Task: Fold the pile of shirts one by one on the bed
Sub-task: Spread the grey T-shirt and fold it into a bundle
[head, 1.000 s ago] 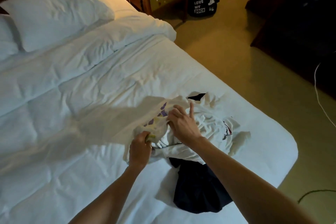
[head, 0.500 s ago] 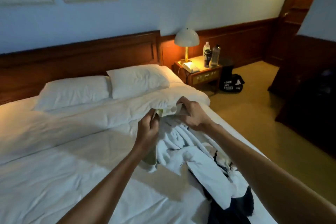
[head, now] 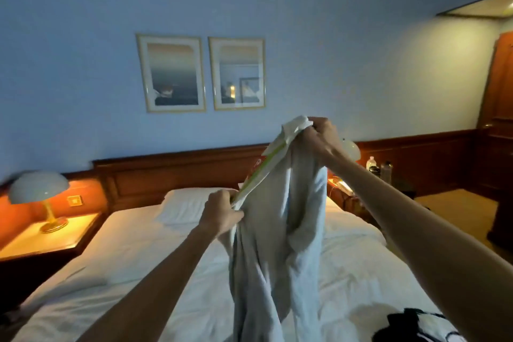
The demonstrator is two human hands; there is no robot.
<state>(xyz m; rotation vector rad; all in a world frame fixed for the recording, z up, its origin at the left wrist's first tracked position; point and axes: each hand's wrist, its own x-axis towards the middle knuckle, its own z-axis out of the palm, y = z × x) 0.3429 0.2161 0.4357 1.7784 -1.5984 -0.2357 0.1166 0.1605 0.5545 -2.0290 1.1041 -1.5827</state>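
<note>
- Two bare forearms reach out from the bottom edge, raised so that the white shirt (head: 277, 244) hangs clear of the bed (head: 133, 272); I judge it is being lifted to shake loose and find its shape before folding.
- Nearest, at the lower right corner, the remaining pile (head: 410, 327) lies on the covers: a dark garment with something pale, crumpled and unfolded.
- Next, the left hand (head: 222, 215) is curled tight on the shirt's upper edge, low and near the body.
- Higher and farther out, the right hand (head: 319, 133) pinches a bunched corner of the same edge, so the edge runs taut and slanted between the two grips, showing a yellow-green stripe; whether that is a collar or a hem I cannot tell through the blur.
- Below the grips the cloth drops in long soft folds, thin and limp, apparently a light knit.
- Beyond, smooth white bedding and a plump pillow (head: 188, 205) meet a polished wooden headboard (head: 166, 175).
- Farthest, a domed lamp (head: 39, 189) glows on the left bedside surface (head: 50, 236), beneath two framed pictures (head: 200, 73).
</note>
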